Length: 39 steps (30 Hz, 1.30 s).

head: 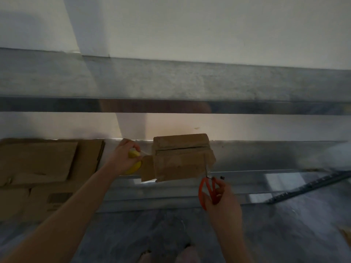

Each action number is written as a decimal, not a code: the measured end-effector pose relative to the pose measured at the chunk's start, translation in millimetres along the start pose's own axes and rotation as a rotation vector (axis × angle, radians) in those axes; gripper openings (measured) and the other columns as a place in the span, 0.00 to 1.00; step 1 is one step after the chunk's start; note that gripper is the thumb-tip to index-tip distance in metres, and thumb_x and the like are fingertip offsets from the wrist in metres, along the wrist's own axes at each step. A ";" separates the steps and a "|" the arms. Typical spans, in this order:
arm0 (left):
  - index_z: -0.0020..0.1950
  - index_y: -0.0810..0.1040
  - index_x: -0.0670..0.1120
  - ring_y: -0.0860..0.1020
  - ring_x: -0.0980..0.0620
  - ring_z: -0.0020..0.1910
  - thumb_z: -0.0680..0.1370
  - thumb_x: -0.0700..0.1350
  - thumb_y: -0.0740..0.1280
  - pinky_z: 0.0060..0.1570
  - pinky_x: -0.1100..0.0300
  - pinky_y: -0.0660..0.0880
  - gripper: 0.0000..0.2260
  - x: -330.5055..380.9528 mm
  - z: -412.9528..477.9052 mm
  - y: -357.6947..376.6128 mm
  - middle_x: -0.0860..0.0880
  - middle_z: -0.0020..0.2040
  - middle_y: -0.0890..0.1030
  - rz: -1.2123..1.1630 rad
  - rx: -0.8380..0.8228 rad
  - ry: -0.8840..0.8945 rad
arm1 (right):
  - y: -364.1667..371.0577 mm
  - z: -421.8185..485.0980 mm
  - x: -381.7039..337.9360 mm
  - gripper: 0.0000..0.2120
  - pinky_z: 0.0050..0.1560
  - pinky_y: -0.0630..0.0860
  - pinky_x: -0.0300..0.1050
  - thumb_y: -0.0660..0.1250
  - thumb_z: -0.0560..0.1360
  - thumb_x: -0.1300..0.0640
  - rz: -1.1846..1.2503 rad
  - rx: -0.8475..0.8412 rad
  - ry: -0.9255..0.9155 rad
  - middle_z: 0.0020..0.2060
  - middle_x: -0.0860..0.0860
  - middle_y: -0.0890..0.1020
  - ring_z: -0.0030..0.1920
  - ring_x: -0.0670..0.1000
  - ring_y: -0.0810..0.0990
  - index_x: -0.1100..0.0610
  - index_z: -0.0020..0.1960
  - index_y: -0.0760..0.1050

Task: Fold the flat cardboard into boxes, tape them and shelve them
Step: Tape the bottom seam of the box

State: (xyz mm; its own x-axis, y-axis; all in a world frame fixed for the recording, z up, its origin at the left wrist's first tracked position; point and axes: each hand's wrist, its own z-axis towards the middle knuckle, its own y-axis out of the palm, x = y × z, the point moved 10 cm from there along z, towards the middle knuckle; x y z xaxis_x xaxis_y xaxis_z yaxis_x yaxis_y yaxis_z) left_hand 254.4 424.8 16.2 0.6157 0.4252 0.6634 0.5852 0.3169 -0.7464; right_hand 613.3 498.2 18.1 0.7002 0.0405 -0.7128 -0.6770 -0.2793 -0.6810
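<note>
Box [182, 158] is folded and sits mid-frame on the lower shelf [275, 156]. My left hand [123, 158] grips the tape roll [135, 168] at its 9 o'clock. My right hand [224, 204] grips the scissors [209, 188] at its 5 o'clock. Taping looks unfinished. Flat cardboard [38, 164] at 9 o'clock is left to fold.

A white wall [209, 25] rises behind the upper shelf [247, 86] and the lower shelf [266, 154], shadowed toward its left side. On the strip of wall between the 2, a small yellowish stain [196, 128] sits near the middle. Below the lower shelf's front edge spreads a grey marbled floor [133, 234]. A dark perforated bar [311, 185] slants across the right end of that front edge. A blurred brown scrap [346, 234] lies on the floor at far right.
</note>
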 end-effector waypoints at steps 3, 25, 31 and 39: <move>0.50 0.77 0.50 0.71 0.54 0.52 0.71 0.46 0.76 0.47 0.64 0.65 0.12 0.1 0.3 0.4 0.52 0.55 0.73 -0.027 -0.022 0.006 | 45.4 -24.1 -26.7 0.25 0.36 0.67 0.27 0.78 0.67 0.52 0.084 -0.153 0.004 0.41 0.37 0.78 0.39 0.34 0.76 0.39 0.55 0.67; 0.40 0.74 0.57 0.74 0.59 0.41 0.79 0.45 0.65 0.40 0.63 0.68 0.10 -12.9 13.6 9.3 0.57 0.43 0.75 -0.132 -0.077 0.002 | 175.6 -15.7 -62.5 0.08 0.33 0.69 0.32 0.68 0.77 0.49 0.594 -0.591 0.260 0.28 0.43 0.77 0.28 0.39 0.74 0.53 0.51 0.75; 0.40 0.74 0.56 0.74 0.58 0.43 0.79 0.44 0.65 0.42 0.62 0.69 0.10 -12.7 15.0 9.2 0.56 0.43 0.76 -0.140 -0.084 0.015 | 179.2 -7.6 -58.8 0.06 0.32 0.66 0.35 0.68 0.78 0.51 0.601 -0.569 0.261 0.30 0.48 0.72 0.30 0.44 0.69 0.53 0.49 0.75; 0.41 0.75 0.54 0.73 0.60 0.42 0.79 0.44 0.65 0.41 0.66 0.66 0.08 -13.5 14.7 12.6 0.55 0.44 0.75 -0.151 -0.087 0.014 | 173.5 -3.0 -60.1 0.06 0.27 0.64 0.32 0.67 0.79 0.55 0.540 -0.562 0.236 0.29 0.49 0.70 0.27 0.43 0.67 0.58 0.50 0.75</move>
State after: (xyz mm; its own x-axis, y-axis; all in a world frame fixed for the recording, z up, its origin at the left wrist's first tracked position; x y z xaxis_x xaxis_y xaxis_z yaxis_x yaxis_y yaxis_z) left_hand 245.7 435.5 -3.0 0.5241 0.3666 0.7687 0.7148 0.3015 -0.6310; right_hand 454.5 444.4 -56.7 0.3811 -0.4235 -0.8218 -0.7643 -0.6444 -0.0224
